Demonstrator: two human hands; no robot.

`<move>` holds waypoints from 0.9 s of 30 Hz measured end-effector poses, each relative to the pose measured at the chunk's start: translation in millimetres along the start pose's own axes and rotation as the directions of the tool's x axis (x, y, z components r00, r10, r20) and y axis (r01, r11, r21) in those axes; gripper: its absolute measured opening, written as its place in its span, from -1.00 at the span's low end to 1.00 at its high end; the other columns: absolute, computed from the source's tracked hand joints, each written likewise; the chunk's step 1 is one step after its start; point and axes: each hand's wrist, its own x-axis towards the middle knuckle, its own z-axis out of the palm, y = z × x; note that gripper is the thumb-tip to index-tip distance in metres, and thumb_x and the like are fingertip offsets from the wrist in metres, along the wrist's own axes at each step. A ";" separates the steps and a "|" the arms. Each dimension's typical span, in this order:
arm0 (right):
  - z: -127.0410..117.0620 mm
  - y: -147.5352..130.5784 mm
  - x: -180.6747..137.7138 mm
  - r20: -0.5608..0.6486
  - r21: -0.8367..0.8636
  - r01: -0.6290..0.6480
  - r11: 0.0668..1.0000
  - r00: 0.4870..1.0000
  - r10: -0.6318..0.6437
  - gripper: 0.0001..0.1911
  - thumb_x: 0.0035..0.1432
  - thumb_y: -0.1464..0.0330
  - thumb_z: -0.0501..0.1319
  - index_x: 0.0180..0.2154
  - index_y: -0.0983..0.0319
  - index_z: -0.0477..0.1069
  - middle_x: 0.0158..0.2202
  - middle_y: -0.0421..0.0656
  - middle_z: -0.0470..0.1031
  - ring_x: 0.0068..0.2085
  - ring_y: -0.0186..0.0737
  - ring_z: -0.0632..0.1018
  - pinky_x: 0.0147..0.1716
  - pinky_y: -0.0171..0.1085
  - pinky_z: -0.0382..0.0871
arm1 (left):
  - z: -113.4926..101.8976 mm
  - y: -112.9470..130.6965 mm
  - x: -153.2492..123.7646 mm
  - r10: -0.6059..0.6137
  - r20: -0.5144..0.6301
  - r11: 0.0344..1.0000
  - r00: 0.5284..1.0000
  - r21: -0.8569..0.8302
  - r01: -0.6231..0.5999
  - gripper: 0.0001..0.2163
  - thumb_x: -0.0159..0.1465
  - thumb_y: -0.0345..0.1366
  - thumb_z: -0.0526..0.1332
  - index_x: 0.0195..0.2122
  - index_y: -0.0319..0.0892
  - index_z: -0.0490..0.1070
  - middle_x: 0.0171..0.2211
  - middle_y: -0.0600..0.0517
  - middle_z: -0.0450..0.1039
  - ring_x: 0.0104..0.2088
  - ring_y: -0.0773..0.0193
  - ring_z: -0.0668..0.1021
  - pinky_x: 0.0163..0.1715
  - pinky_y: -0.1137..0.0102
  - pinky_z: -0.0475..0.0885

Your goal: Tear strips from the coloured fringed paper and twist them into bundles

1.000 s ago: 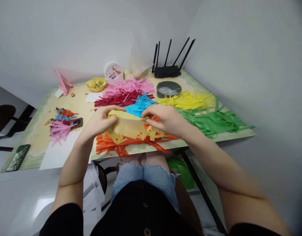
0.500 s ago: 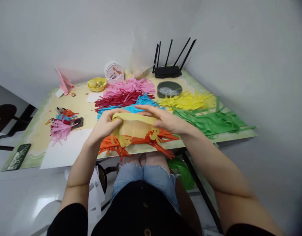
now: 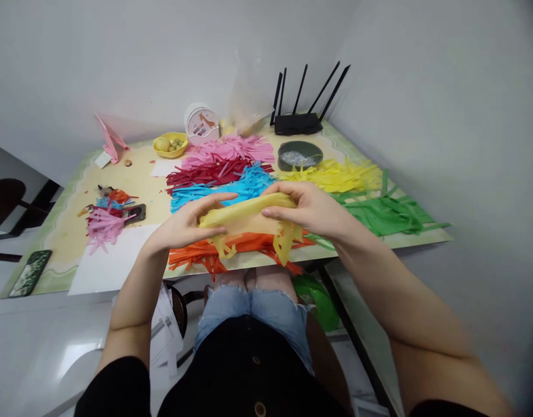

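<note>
A sheet of yellow tissue paper (image 3: 249, 215) with fringed ends hangs between my two hands, above the table's near edge. My right hand (image 3: 307, 208) pinches its right end, thumb in front and fingers behind. At the left end, my left hand (image 3: 188, 223) curls around the paper with thumb and fingers on either side. Fringed orange tissue paper (image 3: 197, 255) lies just below and is partly covered. Behind my hands are fringed blue paper (image 3: 232, 188), dark red paper (image 3: 210, 176) and pink paper (image 3: 232, 150).
Yellow fringe (image 3: 336, 175) and green fringe (image 3: 379, 213) lie to the right. At the back stand a black router (image 3: 298, 123), a dark bowl (image 3: 300, 156), a white tub (image 3: 202, 124) and a yellow dish (image 3: 171, 145). Leftward are a small tassel bundle (image 3: 106, 217), white paper (image 3: 114, 263) and a phone (image 3: 30, 273).
The yellow tissue paper's top edge has gone from a flat folded strip to a rounder, bunched roll. My right hand's fingers have curled in from stretched out, gripping the paper's end.
</note>
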 end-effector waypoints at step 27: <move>-6.8 -7.6 -18.5 -0.135 0.194 0.379 0.905 0.924 -0.358 -0.58 -0.03 0.62 0.16 -0.38 0.03 0.67 -0.30 -0.23 0.61 -0.28 -0.23 0.60 -0.31 -0.22 0.49 | 0.1 17.5 -15.1 0.019 -0.198 0.924 0.980 -0.371 -0.093 -0.87 0.21 -0.33 0.35 -0.32 0.01 0.72 -0.24 -0.05 0.59 -0.31 0.27 0.57 -0.31 0.38 0.44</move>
